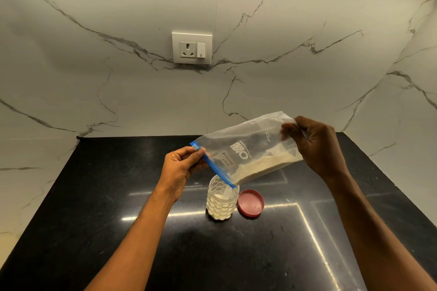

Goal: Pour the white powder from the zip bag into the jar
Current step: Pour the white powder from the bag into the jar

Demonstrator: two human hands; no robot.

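Hands gripping zip bag ends

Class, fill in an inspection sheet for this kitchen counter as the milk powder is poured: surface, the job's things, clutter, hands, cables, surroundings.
Surface: black counter, glossy, with light reflections.
Job's things: zip bag tilted, its blue zip edge lowest over the open jar; white powder lies along the bag's lower side and streams into the jar, which is partly filled. Red lid lies on the counter beside the jar, to its right.
Clutter: nothing seen.
Hands: left hand pinches the zip end; right hand grips the bag's raised bottom end.
Cables: nothing seen.
Surroundings: marble-patterned wall with a socket and switch plate, nothing plugged in.
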